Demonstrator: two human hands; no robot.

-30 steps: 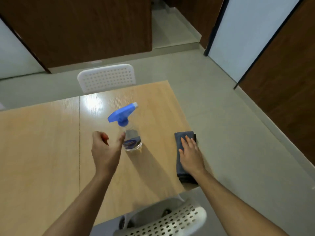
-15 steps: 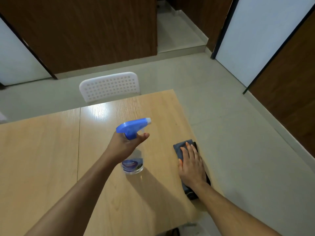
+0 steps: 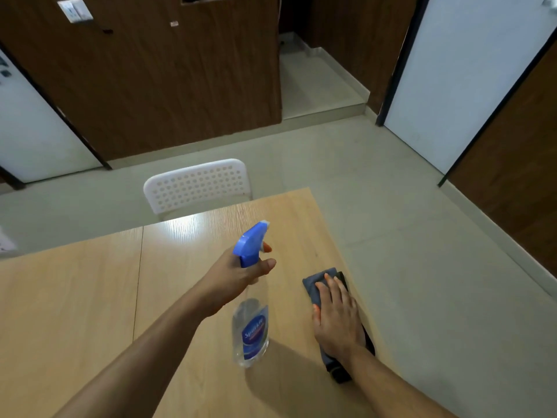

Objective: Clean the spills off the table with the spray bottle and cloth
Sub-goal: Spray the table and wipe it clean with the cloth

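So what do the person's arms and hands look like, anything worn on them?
Both arms are bare up to the frame edge: no sleeves in view. The left hand and right hand wear no gloves, and no rings, watch or bands are visible.

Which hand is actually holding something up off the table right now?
The left hand: it grips the spray bottle by its neck, lifted. The right hand lies flat on the cloth.

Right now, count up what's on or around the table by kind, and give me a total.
Clear plastic spray bottle with a blue trigger head, held in the left hand: 1
Dark grey folded cloth, under the flat right hand: 1
White perforated plastic chair: 1
Light wooden table: 1
Total: 4
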